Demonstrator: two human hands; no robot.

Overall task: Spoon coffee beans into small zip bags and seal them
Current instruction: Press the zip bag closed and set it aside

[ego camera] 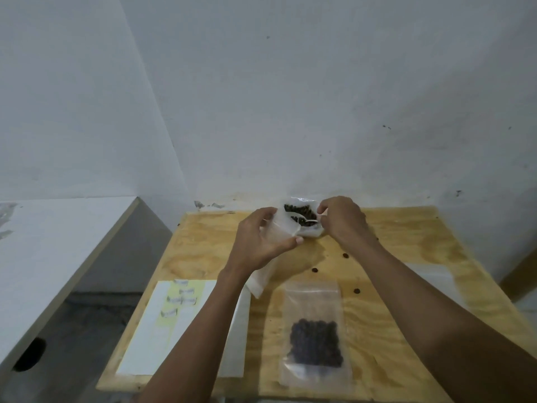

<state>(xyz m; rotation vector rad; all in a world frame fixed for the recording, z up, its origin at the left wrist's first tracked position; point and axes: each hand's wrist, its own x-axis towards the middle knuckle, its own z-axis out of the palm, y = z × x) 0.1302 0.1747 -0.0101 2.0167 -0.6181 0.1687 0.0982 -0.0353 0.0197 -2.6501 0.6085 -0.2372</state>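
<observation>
Scooping stage. The left hand (263, 237) grips an empty zip bag (277, 237); the right hand (340, 219) pinches a spoon (308, 221) in the open bean pouch (302, 218) at the bench's (406, 286) far edge. Advisably, hold the bag mouth wide beside the pouch. Count: one filled bag (315, 338) near the front, four stray beans (314, 269).

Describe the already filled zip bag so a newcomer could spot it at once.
On the plywood table, look near its front edge, between the person's forearms. The filled zip bag lies flat there, clear, dark beans pooled in its lower half, untouched by either hand.
</observation>
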